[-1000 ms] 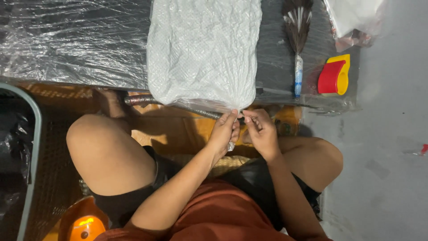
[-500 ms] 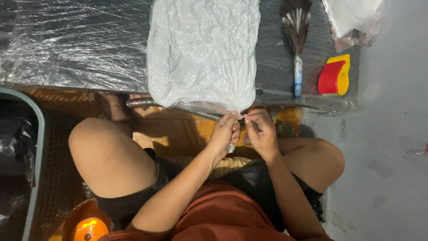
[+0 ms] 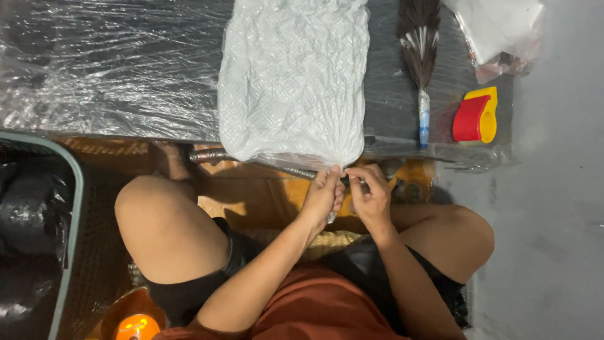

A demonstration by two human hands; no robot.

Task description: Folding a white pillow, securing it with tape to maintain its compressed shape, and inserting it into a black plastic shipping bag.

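Head view. A clear plastic bag (image 3: 292, 75) packed full with white padded material lies on the plastic-covered table (image 3: 113, 69), its gathered mouth hanging over the near edge. The left hand (image 3: 322, 196) pinches the twisted neck of the bag between thumb and fingertips, fingers curled tight. The right hand (image 3: 371, 196), fingers bent and nearly closed, meets it at the neck; whether it holds a tie cannot be told. Filling looks complete; sealing the mouth appears unfinished. Toward the table's right edge lie a feather brush (image 3: 420, 56) and a red-and-yellow tape dispenser (image 3: 475, 116).
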